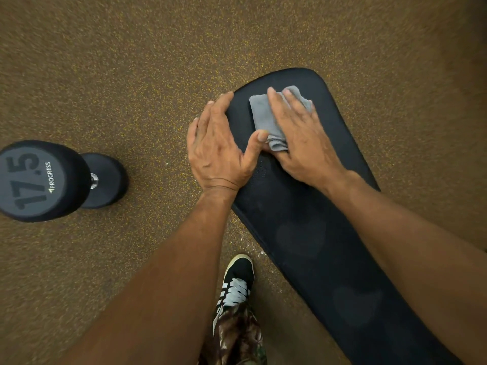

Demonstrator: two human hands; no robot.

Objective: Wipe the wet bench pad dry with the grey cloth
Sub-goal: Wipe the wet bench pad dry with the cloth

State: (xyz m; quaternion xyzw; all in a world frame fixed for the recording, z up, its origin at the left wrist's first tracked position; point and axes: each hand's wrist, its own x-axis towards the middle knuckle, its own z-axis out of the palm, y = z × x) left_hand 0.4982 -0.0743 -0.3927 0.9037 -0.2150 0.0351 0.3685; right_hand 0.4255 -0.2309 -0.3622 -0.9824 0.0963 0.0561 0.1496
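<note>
Head view, left edge first. What is on the floor?
Black dumbbell [44, 180], marked 17.5 and PROGRESS, lying on brown speckled rubber floor [131, 75], well apart from the bench.

Next to the right?
Left hand [218, 143]. Fingers straight and together, draped over the left edge of the black bench pad [303, 233]. It grips nothing. Thumb spread wide, its tip touching the near end of the grey cloth [263, 114]. Below it, on the floor beside the pad, a black shoe [237, 280] with white laces and a camouflage trouser leg [237, 335].

Where is the cloth?
Folded, lying on the pad's far end, nearer the left edge than the right.

And the right hand?
Right hand [297, 138] lies flat on the cloth, fingers straight and pressing down, no closed grasp. Thumb mostly hidden under the bunched near end.

How does the pad look?
It runs diagonally from the lower right corner up to centre. Fine speckles just nearer than the left thumb, and faint darker patches on the near half.
</note>
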